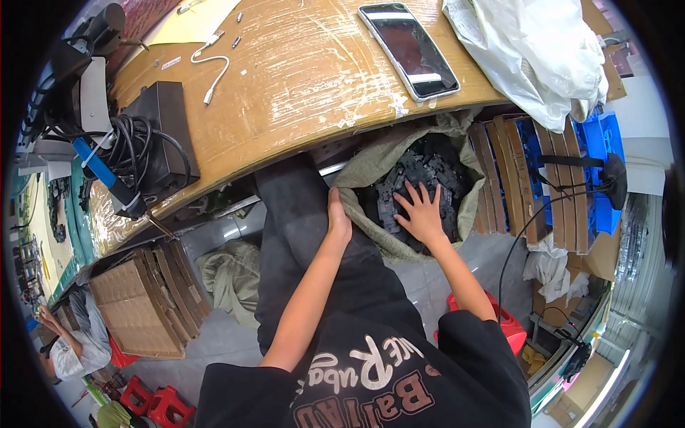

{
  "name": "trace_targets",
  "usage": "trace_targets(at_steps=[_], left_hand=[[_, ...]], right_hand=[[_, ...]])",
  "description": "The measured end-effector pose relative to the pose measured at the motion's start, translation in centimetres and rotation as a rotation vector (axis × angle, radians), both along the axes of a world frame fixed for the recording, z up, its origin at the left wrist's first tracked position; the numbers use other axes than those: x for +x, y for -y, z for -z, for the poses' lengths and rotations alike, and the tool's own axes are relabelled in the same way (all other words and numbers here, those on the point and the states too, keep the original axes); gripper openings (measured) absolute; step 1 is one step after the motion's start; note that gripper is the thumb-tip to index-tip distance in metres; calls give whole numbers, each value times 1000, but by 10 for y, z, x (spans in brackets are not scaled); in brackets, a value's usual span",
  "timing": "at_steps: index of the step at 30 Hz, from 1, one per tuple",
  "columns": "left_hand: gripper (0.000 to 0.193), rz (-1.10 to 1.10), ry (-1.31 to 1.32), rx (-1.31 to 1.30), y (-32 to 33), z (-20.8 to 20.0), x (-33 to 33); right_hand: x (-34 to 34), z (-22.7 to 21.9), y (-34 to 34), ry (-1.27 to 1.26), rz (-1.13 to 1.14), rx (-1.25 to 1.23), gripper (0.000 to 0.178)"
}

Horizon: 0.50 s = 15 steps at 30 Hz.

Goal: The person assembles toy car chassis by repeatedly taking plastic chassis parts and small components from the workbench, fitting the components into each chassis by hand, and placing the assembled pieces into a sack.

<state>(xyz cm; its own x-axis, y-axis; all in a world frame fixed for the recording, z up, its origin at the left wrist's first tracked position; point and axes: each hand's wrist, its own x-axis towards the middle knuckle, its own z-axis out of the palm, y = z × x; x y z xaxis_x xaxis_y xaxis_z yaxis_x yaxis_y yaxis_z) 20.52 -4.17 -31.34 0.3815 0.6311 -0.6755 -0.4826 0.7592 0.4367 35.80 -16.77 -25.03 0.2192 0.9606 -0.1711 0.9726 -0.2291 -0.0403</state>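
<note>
An olive-green woven sack (399, 249) stands below the table edge, its mouth rolled wide. Inside lies a heap of small black plastic parts (417, 175); their exact kind is too small to make out. My right hand (422, 214) reaches into the sack with fingers spread, resting on top of the black parts. Against the sack's left rim, my left hand (339, 216) lies flat along the outside, fingers stretched out and holding nothing.
On the wooden table (300, 78) are a smartphone (410, 50), a short white cable (212, 68), a white plastic bag (531, 53) and a black box (163, 128) with coiled cord. Flattened cardboard (135, 307) leans at left; brown and blue trays (564, 178) stand right. Another person (75, 349) sits far left.
</note>
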Motion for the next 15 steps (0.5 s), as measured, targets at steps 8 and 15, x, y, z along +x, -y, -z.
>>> trace_targets(at_steps=[8, 15], left_hand=[[30, -1, 53, 21, 9, 3, 3], [39, 48, -157, 122, 10, 0, 2]], right_hand=[[16, 24, -15, 124, 100, 83, 54], [32, 40, -32, 176, 129, 176, 52]])
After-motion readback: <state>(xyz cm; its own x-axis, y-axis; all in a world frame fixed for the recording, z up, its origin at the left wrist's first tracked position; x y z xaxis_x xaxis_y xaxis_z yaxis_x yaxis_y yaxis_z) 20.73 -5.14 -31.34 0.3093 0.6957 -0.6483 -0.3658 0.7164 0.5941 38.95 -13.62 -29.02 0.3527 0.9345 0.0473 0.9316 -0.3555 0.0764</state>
